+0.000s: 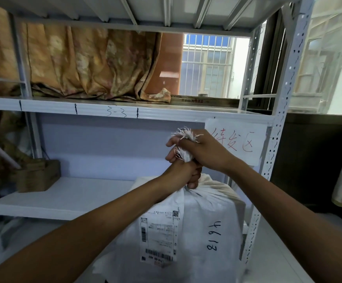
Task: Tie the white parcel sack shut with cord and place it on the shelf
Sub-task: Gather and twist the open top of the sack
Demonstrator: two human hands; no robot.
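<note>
Parcel sack point(211, 221), white with shipping label point(158, 235), in front of lower shelf point(64, 199) of white metal rack point(276, 139), left hand point(186, 176) fisted tight round its gathered neck, right hand point(206, 154) just above clenching the frayed top point(185, 134), handwritten paper sign point(237, 144) behind.

A white metal shelving rack point(285, 94) with perforated uprights stood against a pale wall point(104, 144). Behind its upper level hung a patterned orange-brown curtain point(80, 62), drawn partly aside from a barred window point(206, 66) that let daylight in. A paper sign point(245, 144) handwritten in red was fixed to a shelf edge. A brown box point(39, 176) sat on the lower shelf point(64, 199).
</note>
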